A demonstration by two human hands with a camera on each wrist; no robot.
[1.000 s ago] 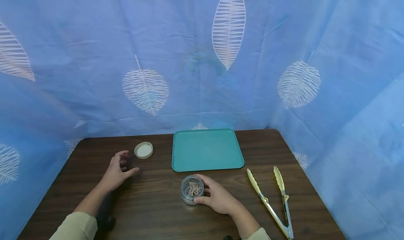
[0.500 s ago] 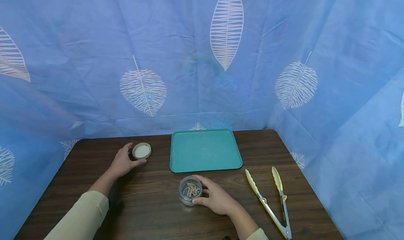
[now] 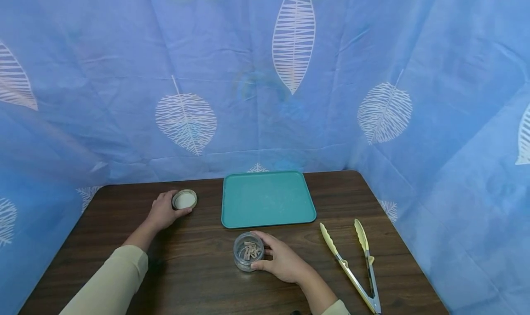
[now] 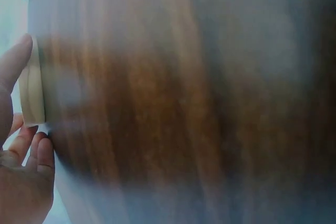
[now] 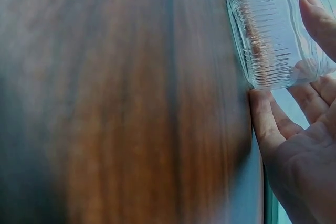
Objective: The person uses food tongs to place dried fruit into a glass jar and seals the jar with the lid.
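My left hand point(image 3: 164, 212) grips the round jar lid point(image 3: 186, 200) at the table's back left, with the thumb along its near edge and fingers round its far left side. The lid lies with its pale inside up; in the left wrist view the wood-toned lid rim point(image 4: 33, 95) shows between thumb and fingers. Near the middle, my right hand point(image 3: 285, 262) holds an uncovered glass jar point(image 3: 240, 260) from its right side. Several small beige pieces point(image 3: 250, 250) lie inside. The right wrist view shows the ribbed glass jar point(image 5: 270, 40) standing on the table.
A teal tray point(image 3: 268, 200) lies at the back centre, behind the jar. Metal tongs point(image 3: 352, 273) with pale yellow tips rest spread on the right. The dark wood table point(image 3: 207, 283) meets a blue leaf-print cloth point(image 3: 248, 99) at its back.
My left hand has moved right and away from me to the lid, and its fingers have come in round the lid's edge. The right hand stays on the jar. The head view shifts slightly.
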